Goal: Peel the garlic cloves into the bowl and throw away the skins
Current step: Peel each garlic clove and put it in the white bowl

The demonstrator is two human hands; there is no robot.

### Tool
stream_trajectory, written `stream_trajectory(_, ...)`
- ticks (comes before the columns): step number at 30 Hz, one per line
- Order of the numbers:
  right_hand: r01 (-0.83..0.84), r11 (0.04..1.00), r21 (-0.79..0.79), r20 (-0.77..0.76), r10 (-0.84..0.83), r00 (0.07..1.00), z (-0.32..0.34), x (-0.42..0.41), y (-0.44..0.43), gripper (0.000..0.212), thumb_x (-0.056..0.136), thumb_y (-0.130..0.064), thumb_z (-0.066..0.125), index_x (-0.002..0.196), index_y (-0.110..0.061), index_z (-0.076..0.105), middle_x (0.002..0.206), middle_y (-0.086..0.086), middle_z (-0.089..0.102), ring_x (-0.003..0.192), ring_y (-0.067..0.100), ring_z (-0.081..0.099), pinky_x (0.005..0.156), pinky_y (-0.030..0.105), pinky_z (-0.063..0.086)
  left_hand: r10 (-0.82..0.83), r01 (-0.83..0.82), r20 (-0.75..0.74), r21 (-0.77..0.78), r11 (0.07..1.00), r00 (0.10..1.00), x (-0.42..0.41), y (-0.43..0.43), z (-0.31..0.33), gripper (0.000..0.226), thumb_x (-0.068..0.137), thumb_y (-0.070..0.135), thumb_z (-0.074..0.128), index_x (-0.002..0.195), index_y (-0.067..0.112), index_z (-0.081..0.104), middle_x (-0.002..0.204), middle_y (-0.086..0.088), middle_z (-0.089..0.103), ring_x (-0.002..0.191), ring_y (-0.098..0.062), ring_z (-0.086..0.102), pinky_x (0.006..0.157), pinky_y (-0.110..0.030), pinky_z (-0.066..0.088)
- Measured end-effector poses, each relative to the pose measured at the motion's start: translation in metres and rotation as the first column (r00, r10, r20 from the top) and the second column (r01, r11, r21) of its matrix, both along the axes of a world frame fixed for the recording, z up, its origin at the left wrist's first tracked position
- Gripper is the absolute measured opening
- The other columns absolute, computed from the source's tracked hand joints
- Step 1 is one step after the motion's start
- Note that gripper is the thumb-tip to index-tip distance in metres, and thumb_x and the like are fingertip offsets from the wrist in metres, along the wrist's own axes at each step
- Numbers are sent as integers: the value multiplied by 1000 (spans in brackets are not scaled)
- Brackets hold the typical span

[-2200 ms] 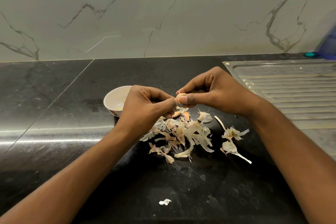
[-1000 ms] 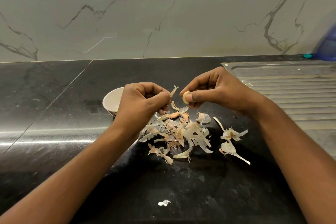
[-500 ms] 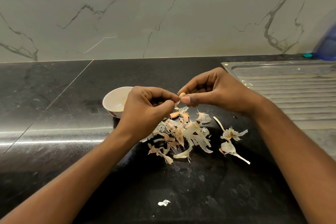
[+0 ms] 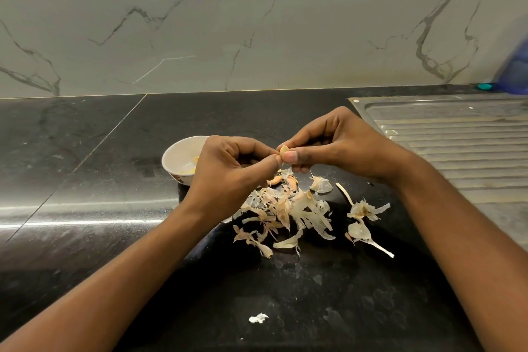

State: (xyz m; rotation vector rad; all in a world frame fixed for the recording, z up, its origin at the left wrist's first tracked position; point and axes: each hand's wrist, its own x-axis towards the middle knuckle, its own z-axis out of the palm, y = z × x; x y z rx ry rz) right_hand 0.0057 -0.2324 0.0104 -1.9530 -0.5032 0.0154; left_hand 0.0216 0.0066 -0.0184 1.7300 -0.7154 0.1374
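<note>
My right hand (image 4: 331,146) pinches a small garlic clove (image 4: 283,149) between thumb and forefinger, above the counter. The thumb and forefinger of my left hand (image 4: 231,171) meet the clove's left side, with the other fingers curled. Just left of that hand stands a small white bowl (image 4: 178,157) with a few peeled cloves (image 4: 193,164) inside; its right side is hidden by the hand. Under both hands lies a pile of papery garlic skins (image 4: 288,208), with unpeeled pinkish cloves (image 4: 281,180) at its top edge.
The black stone counter (image 4: 85,180) runs to a marble wall. A steel sink drainboard (image 4: 457,146) sits at the right, with a blue container (image 4: 517,71) behind it. More skins and stems (image 4: 364,220) lie right of the pile, and one white scrap (image 4: 258,318) lies near the front.
One second ago my hands were apart, the left holding a strip of skin. They have come back together at the clove, and that strip is out of sight.
</note>
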Motion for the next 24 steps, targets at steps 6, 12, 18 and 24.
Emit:
stream_trajectory(6, -38, 999, 13, -15, 38, 999, -1, 0, 2, 24, 93, -9, 77, 115, 1, 79, 104, 14, 81, 90, 26, 78, 83, 36, 66, 4, -4, -11, -26, 1000, 1000, 3, 0, -2, 4, 91, 5, 78, 89, 4, 82, 71, -10, 75, 61, -34, 67, 55, -31, 57)
stream_trajectory(12, -43, 996, 75, -67, 48, 997, -1, 0, 1, 23, 101, -6, 67, 123, -2, 74, 107, 18, 79, 93, 28, 77, 82, 32, 64, 45, -46, -23, -52, 998, 999, 4, 0, -1, 9, 91, 0, 77, 84, 5, 80, 68, -7, 73, 57, -20, 64, 53, -18, 49)
stream_trajectory(18, -43, 982, 183, -111, 64, 992, 1, 2, -4, 23, 104, 0, 58, 125, 1, 67, 109, 22, 77, 93, 27, 75, 82, 32, 62, 99, -99, 29, 14, 995, 995, 4, 0, -2, 10, 88, 3, 79, 81, 9, 80, 67, -1, 74, 55, -14, 64, 54, -21, 52)
stream_trajectory(24, -27, 974, 224, -57, 41, 998, 1, 0, -7, 25, 97, -8, 69, 121, -4, 69, 116, 21, 77, 101, 30, 75, 88, 35, 62, 57, -99, 185, 225, 969, 981, -3, -1, -6, 11, 85, 6, 81, 79, 15, 80, 63, 10, 69, 51, -6, 59, 52, -16, 46)
